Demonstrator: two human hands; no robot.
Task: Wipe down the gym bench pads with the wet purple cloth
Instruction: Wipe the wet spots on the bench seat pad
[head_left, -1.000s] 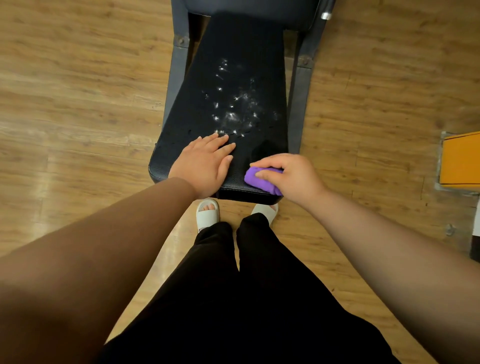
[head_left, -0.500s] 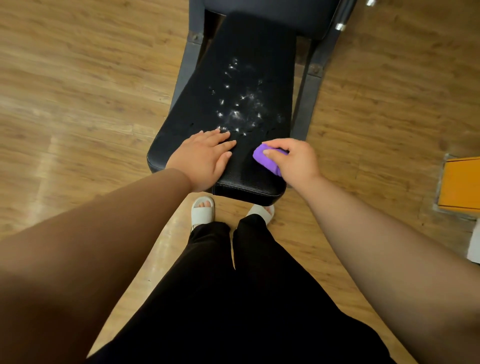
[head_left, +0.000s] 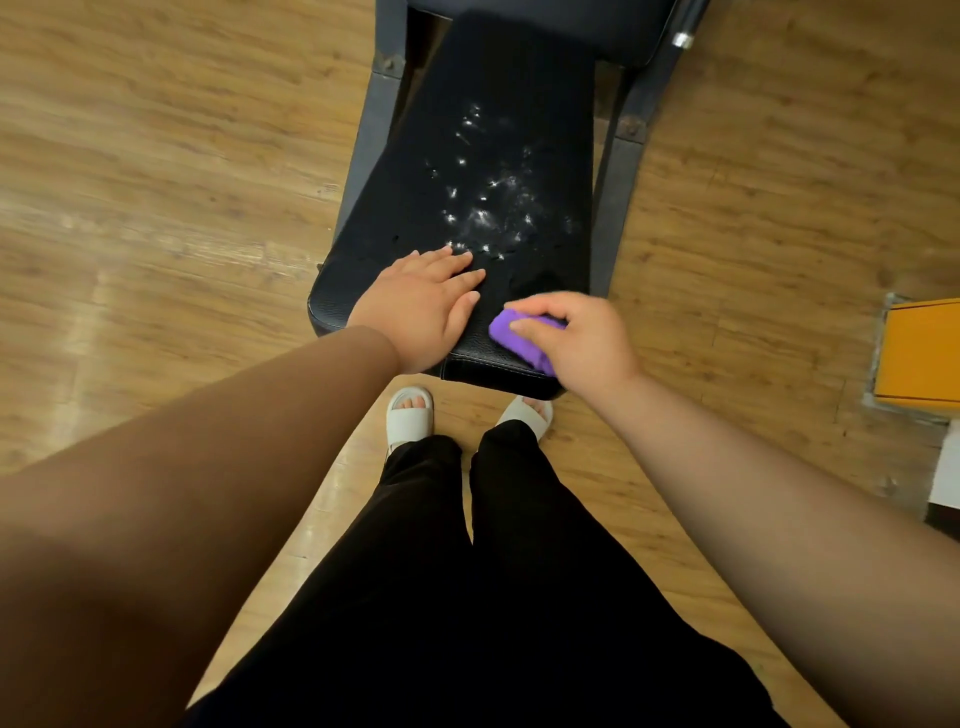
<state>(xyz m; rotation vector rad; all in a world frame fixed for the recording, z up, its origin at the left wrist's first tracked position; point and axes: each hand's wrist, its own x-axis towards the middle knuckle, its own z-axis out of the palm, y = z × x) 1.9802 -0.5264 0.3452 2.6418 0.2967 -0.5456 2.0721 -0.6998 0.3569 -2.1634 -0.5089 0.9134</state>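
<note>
purple cloth (head_left: 519, 349) is lying bunched on the near right corner of the black bench pad (head_left: 498, 104), just beside the front seam. the right hand (head_left: 576, 343) is covering it; its grip is holding the cloth, with thumb and fingers curling over the bundle and pressing it against the pad. the left hand (head_left: 421, 306) is resting flat on the near left part of the same pad, its grip wide, fingers lying straight and close together, holding nothing. the two hands are sitting near each other without touching. white glinting specks (head_left: 493, 208) are showing across the middle of the pad, just beyond the left fingertips; whether they are droplets or residue cannot be told. a grey metal frame (head_left: 615, 171) is running along both sides of the pad. the person is standing at the near end in black trousers (head_left: 467, 571) and white slippers (head_left: 410, 413) on a wooden floor (head_left: 182, 156). a yellow object (head_left: 919, 353) is sitting at the right edge, well apart from the pad.
</note>
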